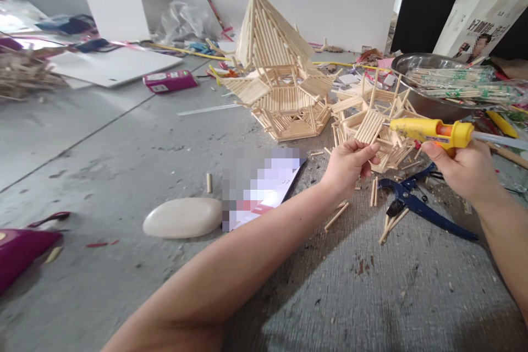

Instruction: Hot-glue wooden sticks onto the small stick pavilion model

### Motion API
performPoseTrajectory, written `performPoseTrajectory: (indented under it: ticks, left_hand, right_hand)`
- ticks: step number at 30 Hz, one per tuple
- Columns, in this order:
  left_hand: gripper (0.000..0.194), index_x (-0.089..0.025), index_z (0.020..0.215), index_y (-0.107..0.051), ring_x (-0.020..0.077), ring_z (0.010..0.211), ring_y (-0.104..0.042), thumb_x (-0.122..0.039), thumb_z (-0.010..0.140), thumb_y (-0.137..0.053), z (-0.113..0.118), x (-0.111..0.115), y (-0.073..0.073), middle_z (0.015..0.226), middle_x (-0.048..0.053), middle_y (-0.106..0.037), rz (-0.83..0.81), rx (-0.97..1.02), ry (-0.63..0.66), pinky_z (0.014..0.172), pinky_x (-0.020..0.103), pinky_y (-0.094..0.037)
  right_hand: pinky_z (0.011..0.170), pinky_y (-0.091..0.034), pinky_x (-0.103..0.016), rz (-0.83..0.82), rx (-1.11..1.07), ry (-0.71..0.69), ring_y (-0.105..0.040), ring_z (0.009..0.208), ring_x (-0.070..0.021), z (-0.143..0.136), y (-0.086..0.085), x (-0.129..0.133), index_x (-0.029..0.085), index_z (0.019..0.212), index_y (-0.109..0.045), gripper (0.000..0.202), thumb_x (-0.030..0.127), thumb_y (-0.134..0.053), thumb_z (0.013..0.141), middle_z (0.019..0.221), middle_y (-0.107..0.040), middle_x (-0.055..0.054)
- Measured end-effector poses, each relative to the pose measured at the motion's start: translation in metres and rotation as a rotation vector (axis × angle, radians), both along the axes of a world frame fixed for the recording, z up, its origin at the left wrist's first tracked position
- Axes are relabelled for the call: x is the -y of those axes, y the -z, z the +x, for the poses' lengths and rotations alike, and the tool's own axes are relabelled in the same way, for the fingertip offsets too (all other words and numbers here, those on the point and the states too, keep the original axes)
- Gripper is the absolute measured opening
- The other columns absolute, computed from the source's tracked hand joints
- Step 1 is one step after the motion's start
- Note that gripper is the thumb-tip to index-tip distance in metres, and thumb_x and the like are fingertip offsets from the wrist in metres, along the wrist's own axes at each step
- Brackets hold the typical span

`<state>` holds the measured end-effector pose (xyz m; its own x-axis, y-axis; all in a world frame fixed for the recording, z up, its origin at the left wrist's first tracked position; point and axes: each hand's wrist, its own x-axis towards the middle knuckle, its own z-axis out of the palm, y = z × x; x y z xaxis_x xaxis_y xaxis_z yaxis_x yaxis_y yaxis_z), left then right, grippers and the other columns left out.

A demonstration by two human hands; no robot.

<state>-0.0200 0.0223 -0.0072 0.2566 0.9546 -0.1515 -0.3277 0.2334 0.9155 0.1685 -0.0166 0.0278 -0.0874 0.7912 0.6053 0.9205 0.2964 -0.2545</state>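
Observation:
My left hand (pixel 350 162) pinches the lower end of a small panel of wooden sticks (pixel 369 127) laid side by side. In my right hand (pixel 466 168) is a yellow hot glue gun (pixel 424 129), its nozzle pointing left close to the panel's upper right edge. A clear glue stick (pixel 501 140) sticks out of the gun's back. Behind the panel stands a partly built stick frame (pixel 396 102), partly hidden by my hands. To its left rises a tiered stick pavilion (pixel 284 99) with a pointed roof.
Blue cutting pliers (pixel 424 209) and loose sticks (pixel 390 225) lie below my hands. A phone (pixel 264 192) with a lit screen rests against a pale oval object (pixel 183 218). A metal bowl (pixel 406 82) holds bagged sticks. A tote bag (pixel 482 11) stands behind it.

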Motion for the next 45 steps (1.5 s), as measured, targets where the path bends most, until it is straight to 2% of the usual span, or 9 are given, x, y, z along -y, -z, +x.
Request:
performPoseTrajectory:
  ticks: [9,15,21,26,32,41,45]
  left_hand:
    - [0.022,-0.016,0.061,-0.046,0.0011,0.031,-0.039,-0.019,0.077,-0.061,0.001,-0.001,0.001,0.047,-0.006,-0.055,0.028,-0.022,-0.03,0.033,0.018,-0.025]
    - [0.022,-0.016,0.061,-0.047,0.0016,0.031,-0.039,-0.023,0.073,-0.065,0.0,-0.002,0.006,0.046,-0.006,-0.054,0.079,-0.059,-0.065,0.032,0.018,-0.023]
    - [0.026,-0.017,0.06,-0.047,0.0018,0.031,-0.038,-0.028,0.067,-0.07,0.001,-0.003,0.008,0.042,-0.008,-0.049,0.14,-0.102,-0.136,0.032,0.017,-0.024]
    - [0.028,-0.017,0.058,-0.047,0.0019,0.031,-0.037,-0.031,0.066,-0.07,-0.001,-0.004,0.011,0.042,-0.006,-0.049,0.174,-0.194,-0.189,0.032,0.018,-0.025]
    - [0.027,-0.018,0.061,-0.047,0.0024,0.033,-0.038,-0.03,0.065,-0.07,0.0,-0.004,0.012,0.045,-0.007,-0.049,0.198,-0.212,-0.176,0.032,0.018,-0.027]
    - [0.029,-0.018,0.058,-0.046,0.003,0.038,-0.038,-0.032,0.065,-0.07,-0.001,-0.005,0.011,0.046,-0.006,-0.048,0.268,-0.318,-0.246,0.038,0.019,-0.029]
    - [0.029,-0.019,0.057,-0.046,0.004,0.039,-0.039,-0.033,0.065,-0.069,-0.002,-0.005,0.011,0.046,-0.006,-0.048,0.282,-0.353,-0.246,0.039,0.019,-0.029]
  right_hand:
    - [0.062,-0.046,-0.033,-0.013,-0.004,-0.003,-0.062,0.066,-0.0206,0.0,0.0,0.0,0.021,0.076,-0.066,0.033,0.048,-0.047,0.082,0.062,-0.064,-0.005]
    - [0.061,-0.044,-0.034,-0.024,0.036,0.018,-0.063,0.066,-0.0234,-0.001,-0.001,0.001,0.015,0.078,-0.067,0.041,0.049,-0.045,0.082,0.065,-0.066,-0.01]
    - [0.053,-0.041,-0.03,0.004,0.05,0.03,-0.059,0.055,-0.0196,-0.001,-0.002,0.0,0.017,0.067,-0.064,0.04,0.049,-0.045,0.081,0.053,-0.061,-0.006]
    - [0.054,-0.041,-0.031,0.017,0.052,0.027,-0.058,0.056,-0.0191,0.0,-0.001,0.0,0.019,0.067,-0.063,0.038,0.049,-0.045,0.082,0.054,-0.06,-0.004]
    - [0.053,-0.041,-0.031,0.015,0.046,0.015,-0.056,0.054,-0.0188,0.0,0.001,-0.001,0.018,0.068,-0.063,0.037,0.048,-0.045,0.082,0.051,-0.056,-0.003]
    - [0.054,-0.041,-0.031,0.002,0.023,0.011,-0.056,0.055,-0.0181,0.001,0.001,0.001,0.02,0.067,-0.062,0.036,0.049,-0.046,0.082,0.053,-0.057,-0.003]
    - [0.056,-0.043,-0.032,0.014,0.037,0.006,-0.059,0.06,-0.02,0.0,0.002,0.001,0.018,0.074,-0.065,0.035,0.047,-0.046,0.082,0.059,-0.061,-0.005]
